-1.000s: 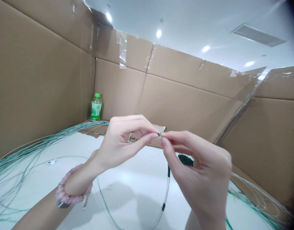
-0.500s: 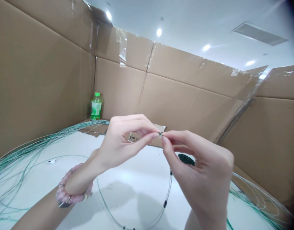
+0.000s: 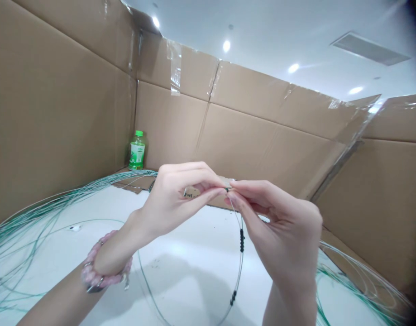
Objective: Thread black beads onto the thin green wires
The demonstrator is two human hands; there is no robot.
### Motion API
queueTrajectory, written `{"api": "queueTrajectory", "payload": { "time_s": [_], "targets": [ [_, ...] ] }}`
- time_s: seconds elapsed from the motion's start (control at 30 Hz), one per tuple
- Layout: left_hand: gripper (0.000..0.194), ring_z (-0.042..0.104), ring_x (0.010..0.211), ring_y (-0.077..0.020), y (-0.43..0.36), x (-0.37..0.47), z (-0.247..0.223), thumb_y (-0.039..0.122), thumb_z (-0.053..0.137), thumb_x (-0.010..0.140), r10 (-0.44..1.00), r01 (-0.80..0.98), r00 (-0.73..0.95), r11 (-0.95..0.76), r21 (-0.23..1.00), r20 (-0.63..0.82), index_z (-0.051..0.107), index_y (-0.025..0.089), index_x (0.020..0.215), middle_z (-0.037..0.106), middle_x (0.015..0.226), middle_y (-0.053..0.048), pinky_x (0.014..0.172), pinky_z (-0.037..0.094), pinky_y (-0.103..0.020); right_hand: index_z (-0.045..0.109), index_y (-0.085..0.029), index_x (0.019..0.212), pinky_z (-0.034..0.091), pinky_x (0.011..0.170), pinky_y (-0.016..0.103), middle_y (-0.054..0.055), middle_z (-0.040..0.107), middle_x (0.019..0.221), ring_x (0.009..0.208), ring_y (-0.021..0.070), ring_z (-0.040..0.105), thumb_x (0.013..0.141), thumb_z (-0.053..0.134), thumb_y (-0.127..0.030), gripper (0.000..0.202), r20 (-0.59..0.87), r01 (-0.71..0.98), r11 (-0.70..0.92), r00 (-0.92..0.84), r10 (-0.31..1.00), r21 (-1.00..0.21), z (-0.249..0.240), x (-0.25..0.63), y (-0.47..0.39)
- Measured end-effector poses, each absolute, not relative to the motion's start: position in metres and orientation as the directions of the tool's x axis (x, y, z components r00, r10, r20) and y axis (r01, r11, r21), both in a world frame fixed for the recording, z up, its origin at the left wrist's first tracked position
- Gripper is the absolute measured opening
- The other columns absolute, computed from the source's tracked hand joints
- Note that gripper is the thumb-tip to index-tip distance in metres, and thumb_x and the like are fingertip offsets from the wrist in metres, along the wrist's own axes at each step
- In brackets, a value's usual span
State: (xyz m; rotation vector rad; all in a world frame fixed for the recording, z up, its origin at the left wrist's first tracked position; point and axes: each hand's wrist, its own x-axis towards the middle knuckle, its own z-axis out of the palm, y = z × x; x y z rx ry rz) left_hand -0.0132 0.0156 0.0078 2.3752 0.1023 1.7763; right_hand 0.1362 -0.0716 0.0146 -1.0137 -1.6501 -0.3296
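My left hand (image 3: pixel 184 199), a pink bead bracelet (image 3: pixel 101 267) on its wrist, pinches a small dark green piece (image 3: pixel 227 190) between thumb and forefinger at mid-frame. Against it from the right, the thumb and forefinger of my right hand (image 3: pixel 279 222) are pressed together on a thin cord. The cord (image 3: pixel 150 292) hangs down from the fingertips in a wide loop over the white table. Black beads (image 3: pixel 241 240) sit in a stack on its right side, with several more (image 3: pixel 233 298) lower down. What exactly lies between the fingertips is too small to tell.
A green bottle (image 3: pixel 136 151) stands in the back left corner by the cardboard wall (image 3: pixel 241 136). Bundles of green and white cords (image 3: pixel 58 199) lie at the left and right edges of the white table (image 3: pixel 194 244). A small white object (image 3: pixel 75 228) rests at the left.
My right hand has shifted slightly left and turned, and it now hides the dark bead pile behind it. More of the stacked black beads on the cord show. My left hand has barely moved.
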Motion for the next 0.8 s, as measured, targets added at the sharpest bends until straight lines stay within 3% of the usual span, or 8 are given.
{"api": "queueTrajectory", "payload": {
  "time_s": [0.17, 0.37, 0.47, 0.57, 0.7, 0.8],
  "targets": [
    [0.01, 0.059, 0.063, -0.0058, 0.013, -0.012, 0.008, 0.01, 0.062, 0.08, 0.237, -0.072, 0.304, -0.96, 0.27, 0.923, 0.068, 0.017, 0.076, 0.067, 0.072, 0.002, 0.056, 0.046, -0.015, 0.069, -0.018, 0.082, 0.057, 0.067, 0.012, -0.001, 0.072, 0.075, 0.067, 0.0077, 0.067, 0.079, 0.064, -0.012, 0.008, 0.825, 0.68, 0.605, 0.0, 0.565, -0.414, 0.017, 0.137, -0.066],
    [0.01, 0.057, 0.058, -0.0063, 0.015, -0.007, 0.006, 0.011, 0.063, 0.079, 0.259, -0.023, 0.263, -0.961, 0.274, 0.929, 0.066, 0.017, 0.072, 0.066, 0.068, 0.003, 0.054, 0.044, -0.017, 0.065, -0.018, 0.075, 0.056, 0.06, 0.015, -0.003, 0.069, 0.072, 0.062, 0.0075, 0.065, 0.077, 0.063, -0.015, 0.004, 0.766, 0.692, 0.532, 0.048, 0.641, -0.488, 0.018, 0.136, -0.061],
    [0.012, 0.055, 0.056, -0.0068, 0.019, -0.007, 0.006, 0.014, 0.062, 0.079, 0.303, -0.003, 0.245, -0.95, 0.314, 0.921, 0.064, 0.017, 0.068, 0.063, 0.063, 0.003, 0.051, 0.043, -0.018, 0.061, -0.018, 0.067, 0.057, 0.06, 0.02, -0.005, 0.065, 0.067, 0.058, 0.008, 0.061, 0.073, 0.061, -0.014, 0.007, 0.633, 0.73, 0.43, 0.004, 0.774, -0.531, 0.022, 0.145, -0.063],
    [0.011, 0.055, 0.056, -0.0075, 0.023, -0.008, 0.005, 0.016, 0.062, 0.079, 0.343, 0.031, 0.229, -0.938, 0.345, 0.911, 0.063, 0.017, 0.068, 0.062, 0.063, 0.002, 0.051, 0.042, -0.018, 0.065, -0.019, 0.069, 0.057, 0.068, 0.023, -0.005, 0.067, 0.07, 0.068, 0.0102, 0.064, 0.074, 0.061, -0.017, 0.007, 0.473, 0.787, 0.35, -0.085, 0.877, -0.507, 0.026, 0.157, -0.065],
    [0.012, 0.055, 0.056, -0.0074, 0.024, -0.003, 0.002, 0.018, 0.061, 0.08, 0.362, 0.036, 0.278, -0.93, 0.367, 0.89, 0.064, 0.016, 0.068, 0.063, 0.064, 0.001, 0.051, 0.044, -0.017, 0.069, -0.021, 0.084, 0.057, 0.068, 0.018, -0.002, 0.071, 0.083, 0.077, 0.01, 0.067, 0.078, 0.065, -0.025, 0.009, 0.574, 0.701, 0.422, -0.022, 0.818, -0.575, 0.026, 0.16, -0.063],
    [0.013, 0.057, 0.058, -0.0083, 0.02, 0.003, 0.0, 0.019, 0.061, 0.081, 0.396, 0.018, 0.301, -0.912, 0.41, 0.868, 0.064, 0.016, 0.068, 0.064, 0.064, 0.0, 0.05, 0.044, -0.017, 0.069, -0.018, 0.08, 0.055, 0.064, 0.015, -0.002, 0.071, 0.077, 0.071, 0.0082, 0.067, 0.079, 0.065, -0.024, 0.007, 0.639, 0.629, 0.495, 0.005, 0.769, -0.6, 0.023, 0.154, -0.056]
  ]
}}
